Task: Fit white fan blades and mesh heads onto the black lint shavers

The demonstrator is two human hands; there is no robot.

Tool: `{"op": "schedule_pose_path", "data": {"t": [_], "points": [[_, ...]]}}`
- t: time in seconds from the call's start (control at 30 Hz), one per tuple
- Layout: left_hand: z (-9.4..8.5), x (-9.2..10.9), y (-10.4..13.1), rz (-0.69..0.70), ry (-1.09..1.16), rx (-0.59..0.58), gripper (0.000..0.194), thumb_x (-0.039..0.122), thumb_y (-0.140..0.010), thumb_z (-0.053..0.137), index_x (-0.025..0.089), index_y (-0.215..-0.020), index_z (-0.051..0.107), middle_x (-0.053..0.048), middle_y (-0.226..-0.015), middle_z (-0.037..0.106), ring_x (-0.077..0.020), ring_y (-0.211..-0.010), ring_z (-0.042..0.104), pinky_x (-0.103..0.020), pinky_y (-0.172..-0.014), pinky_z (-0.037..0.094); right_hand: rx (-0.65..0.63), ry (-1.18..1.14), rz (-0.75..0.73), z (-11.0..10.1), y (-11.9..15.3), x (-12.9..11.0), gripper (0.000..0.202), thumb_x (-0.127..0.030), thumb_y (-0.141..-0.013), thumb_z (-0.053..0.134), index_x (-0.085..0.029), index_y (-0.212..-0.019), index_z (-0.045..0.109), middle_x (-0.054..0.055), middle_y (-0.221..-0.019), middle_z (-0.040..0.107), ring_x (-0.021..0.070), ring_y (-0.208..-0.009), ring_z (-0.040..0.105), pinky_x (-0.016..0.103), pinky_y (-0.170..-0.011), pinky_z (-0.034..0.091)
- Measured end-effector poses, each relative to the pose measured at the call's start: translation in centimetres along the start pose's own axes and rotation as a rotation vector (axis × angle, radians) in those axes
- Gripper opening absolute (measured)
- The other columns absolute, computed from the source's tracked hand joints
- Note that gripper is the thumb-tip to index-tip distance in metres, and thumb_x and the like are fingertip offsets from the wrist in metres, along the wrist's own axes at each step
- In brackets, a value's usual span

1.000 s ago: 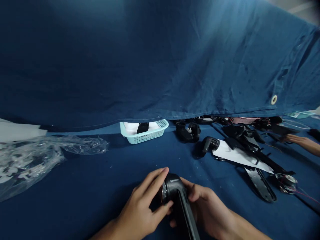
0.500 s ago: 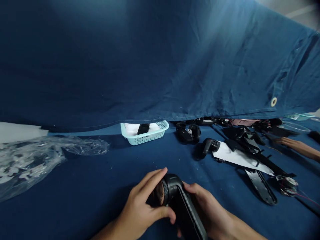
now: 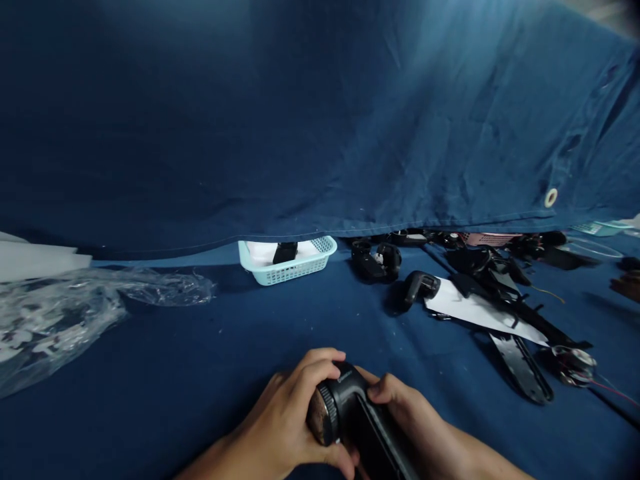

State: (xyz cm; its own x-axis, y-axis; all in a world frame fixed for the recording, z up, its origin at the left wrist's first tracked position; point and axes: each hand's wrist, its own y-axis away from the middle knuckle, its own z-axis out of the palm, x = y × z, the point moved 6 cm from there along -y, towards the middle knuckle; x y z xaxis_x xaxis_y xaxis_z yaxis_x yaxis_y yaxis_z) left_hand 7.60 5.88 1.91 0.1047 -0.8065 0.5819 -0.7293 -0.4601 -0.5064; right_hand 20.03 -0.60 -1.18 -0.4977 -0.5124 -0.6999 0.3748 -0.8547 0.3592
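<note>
Near the bottom centre, my two hands hold a black handheld device (image 3: pixel 373 427) with an angled head and a long body running down out of view. A ribbed ring and a round brownish end face mark the head's left side. My left hand (image 3: pixel 295 413) is closed around this head, fingers over its top and thumb underneath. On the other side, my right hand (image 3: pixel 415 420) wraps the body just below the bend, its thumb against the casing. The lower end of the device is cut off by the frame.
A light-blue basket (image 3: pixel 295 271) holds something white and black. Clear plastic bags (image 3: pixel 65 320) lie left. On the right are a similar black angled part (image 3: pixel 420 287), a white sheet (image 3: pixel 480 312), a black shell (image 3: pixel 523 370) and wired parts (image 3: pixel 575 365). A blue cloth (image 3: pixel 300 120) hangs behind.
My left fingers have moved further over the top of the device's head, and the device sits slightly lower and turned. Another person's hand at the right has gone from its earlier spot.
</note>
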Motion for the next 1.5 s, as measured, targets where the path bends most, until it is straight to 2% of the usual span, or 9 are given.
{"op": "schedule_pose_path", "data": {"t": [0.13,0.27,0.4,0.5,0.63,0.8,1.0,1.27,1.5], "points": [[0.0,0.0,0.0,0.003,-0.002,-0.005,0.08,0.072,-0.063,0.071,0.032,-0.123,0.036,-0.013,-0.127,0.059,-0.0286,-0.104,0.068,-0.035,-0.077,0.06,0.002,-0.018,0.002,0.2,0.1,-0.2,0.051,-0.037,-0.079,0.042,-0.013,-0.122,0.054,0.007,-0.071,0.07,0.0162,-0.056,0.066,0.025,-0.055,0.05],[-0.3,-0.3,-0.2,-0.029,0.032,0.047,0.078,0.069,-0.066,0.071,0.032,-0.127,0.038,-0.012,-0.128,0.059,-0.0281,-0.109,0.066,-0.038,-0.087,0.058,0.008,-0.046,0.031,0.2,-0.2,-0.3,0.052,-0.043,-0.084,0.041,-0.008,-0.118,0.059,0.007,-0.063,0.068,0.0149,-0.049,0.062,0.023,-0.052,0.048],[-1.2,-0.6,0.1,-0.109,0.035,0.23,0.077,0.064,-0.068,0.074,0.03,-0.128,0.041,-0.012,-0.127,0.062,-0.0293,-0.113,0.065,-0.044,-0.096,0.055,-0.102,-0.069,-0.126,1.2,0.0,-2.0,0.049,-0.033,-0.084,0.047,-0.012,-0.127,0.058,0.012,-0.09,0.071,0.0215,-0.075,0.066,0.034,-0.067,0.054],[-1.7,-0.4,0.6,-0.105,-0.004,0.317,0.077,0.058,-0.068,0.078,0.028,-0.129,0.043,-0.011,-0.126,0.064,-0.0288,-0.111,0.065,-0.044,-0.096,0.056,-0.107,0.013,-0.194,1.4,0.4,-3.0,0.052,-0.023,-0.082,0.049,-0.016,-0.133,0.057,0.012,-0.103,0.07,0.0233,-0.089,0.065,0.038,-0.075,0.052],[-1.6,0.3,0.6,-0.022,-0.151,0.272,0.073,0.047,-0.075,0.078,0.026,-0.136,0.044,-0.009,-0.13,0.062,-0.0259,-0.114,0.064,-0.037,-0.096,0.057,-0.001,0.214,-0.219,0.2,0.7,-3.2,0.054,-0.026,-0.085,0.046,-0.017,-0.138,0.053,0.008,-0.091,0.072,0.0205,-0.078,0.066,0.035,-0.078,0.047],[-1.6,0.5,0.3,-0.011,-0.214,0.245,0.071,0.044,-0.08,0.075,0.024,-0.14,0.043,-0.007,-0.131,0.062,-0.0222,-0.114,0.064,-0.031,-0.099,0.055,0.032,0.421,-0.299,-0.2,0.7,-3.4,0.058,-0.025,-0.086,0.044,-0.02,-0.145,0.045,0.007,-0.096,0.07,0.0194,-0.078,0.061,0.034,-0.074,0.045],[-1.6,0.6,0.2,0.006,-0.22,0.222,0.064,0.036,-0.082,0.076,0.023,-0.137,0.046,-0.007,-0.133,0.061,-0.0215,-0.116,0.063,-0.031,-0.099,0.055,0.101,0.574,-0.288,-0.4,0.9,-3.5,0.056,-0.03,-0.092,0.043,-0.022,-0.147,0.04,0.007,-0.102,0.066,0.0217,-0.085,0.059,0.039,-0.079,0.048],[-1.5,0.6,0.2,-0.006,-0.219,0.217,0.064,0.04,-0.082,0.074,0.024,-0.137,0.045,-0.007,-0.131,0.063,-0.0229,-0.114,0.065,-0.033,-0.098,0.056,0.062,0.605,-0.299,-0.4,0.9,-3.4,0.056,-0.033,-0.094,0.042,-0.021,-0.149,0.037,0.008,-0.101,0.066,0.0223,-0.085,0.059,0.041,-0.08,0.048],[-1.4,0.8,0.1,0.018,-0.223,0.202,0.063,0.045,-0.086,0.068,0.023,-0.139,0.044,-0.009,-0.131,0.063,-0.0229,-0.113,0.065,-0.033,-0.097,0.056,0.149,0.752,-0.319,-0.7,1.8,-3.1,0.057,-0.048,-0.098,0.04,-0.024,-0.15,0.036,0.012,-0.125,0.061,0.0259,-0.093,0.062,0.045,-0.086,0.049]]}}
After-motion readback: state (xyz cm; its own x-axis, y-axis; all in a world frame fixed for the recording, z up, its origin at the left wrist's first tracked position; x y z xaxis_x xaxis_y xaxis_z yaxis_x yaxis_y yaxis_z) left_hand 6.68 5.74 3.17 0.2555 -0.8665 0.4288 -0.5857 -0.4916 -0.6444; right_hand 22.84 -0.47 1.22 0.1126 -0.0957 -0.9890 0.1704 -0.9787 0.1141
